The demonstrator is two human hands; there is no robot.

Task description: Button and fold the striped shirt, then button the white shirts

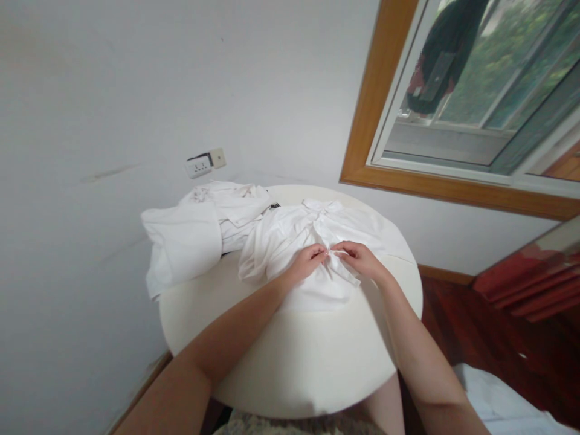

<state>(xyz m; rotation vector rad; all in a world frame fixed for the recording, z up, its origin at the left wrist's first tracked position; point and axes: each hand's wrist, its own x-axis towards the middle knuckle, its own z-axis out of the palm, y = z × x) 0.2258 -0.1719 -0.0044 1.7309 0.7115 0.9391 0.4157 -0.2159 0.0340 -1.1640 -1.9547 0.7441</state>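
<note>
A crumpled white garment point(283, 232) lies across the middle of the round table, gathered into folds near its front. My left hand point(310, 261) is closed, its fingertips pinching the gathered cloth. Right beside it, my right hand point(361, 261) is also closed, with thumb and forefinger on a thin white strip that runs to the same spot. Whether that strip is a cord or an edge of the cloth I cannot tell. The two sets of fingertips nearly meet, and a loose flap of cloth hangs below them.
The round white table point(312, 362) stands against a wall. More white clothes point(190, 241) are heaped at its left, partly over the edge. A power socket point(198, 167) sits above them. To the right are a wood-framed window point(385, 84), red fabric point(521, 281) and a pale item point(498, 402) low down.
</note>
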